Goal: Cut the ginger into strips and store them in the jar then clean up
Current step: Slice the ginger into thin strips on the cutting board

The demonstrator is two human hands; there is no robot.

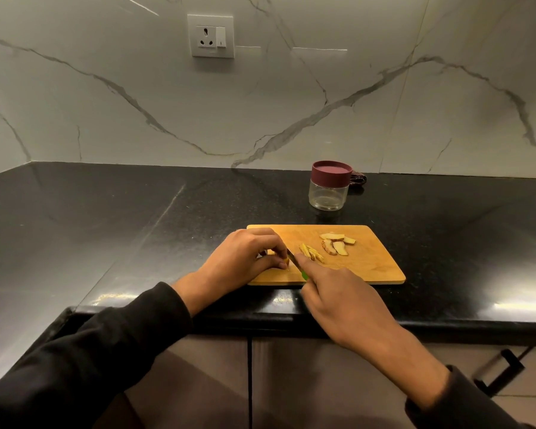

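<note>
Hands (245, 258) pinch ginger (286, 261) and grip knife (293, 258) on wooden board (372, 264), black counter (136, 218), marble wall (291, 103)

The scene is viewed from a single head-worn wide-angle camera, angled forward and down over the near edge of a black countertop (112, 218), with a marble wall (291, 103) faced squarely beyond and both forearms framed close below.
</note>
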